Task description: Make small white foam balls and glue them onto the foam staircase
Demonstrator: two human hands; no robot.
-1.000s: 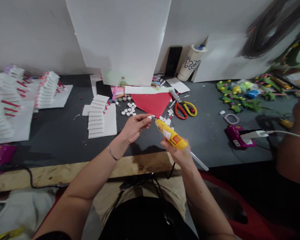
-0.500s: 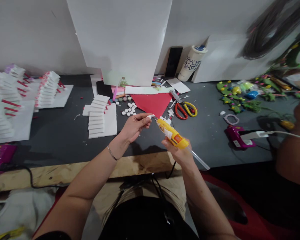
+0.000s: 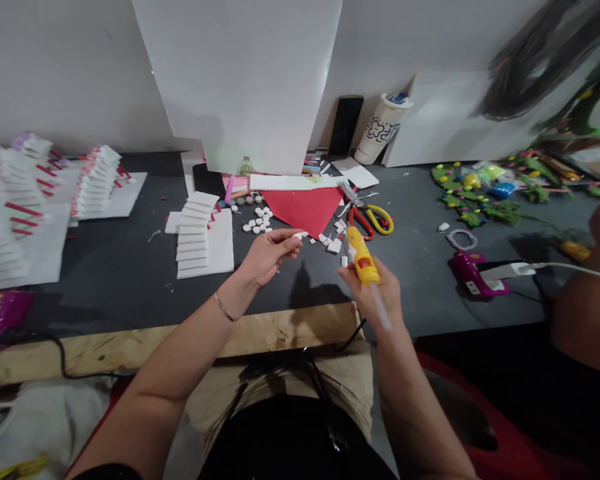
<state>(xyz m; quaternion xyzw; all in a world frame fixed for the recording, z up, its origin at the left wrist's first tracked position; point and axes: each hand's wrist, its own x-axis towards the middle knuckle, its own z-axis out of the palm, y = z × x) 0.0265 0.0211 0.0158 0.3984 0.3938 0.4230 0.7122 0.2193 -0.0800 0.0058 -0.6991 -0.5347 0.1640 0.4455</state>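
Observation:
Between thumb and fingers, my left hand (image 3: pixel 271 255) pinches a small white piece (image 3: pixel 301 235), over the table in front of a red paper sheet (image 3: pixel 305 208). My right hand (image 3: pixel 377 293) is wrapped round a yellow hot glue gun (image 3: pixel 363 257), a clear glue stick (image 3: pixel 380 308) poking out of its back end. The gun points away from me, apart from the white piece. White round pieces (image 3: pixel 258 221) lie beyond my left hand, and small white scraps (image 3: pixel 333 245) lie between the hands. A stepped white foam model (image 3: pixel 193 230) stands left of my left hand.
Scissors (image 3: pixel 371 221) with red and yellow handles lie beyond the glue gun. Several stepped models (image 3: pixel 20 220) fill the far left. A phone (image 3: pixel 347 125) and a tumbler (image 3: pixel 381 130) lean at the back. On the right are a purple power strip (image 3: pixel 477 273) and another person's arm (image 3: pixel 587 287).
My right hand has drawn the glue gun right, away from the white piece, and turned its nozzle forward. My left hand stays nearly still, holding the piece.

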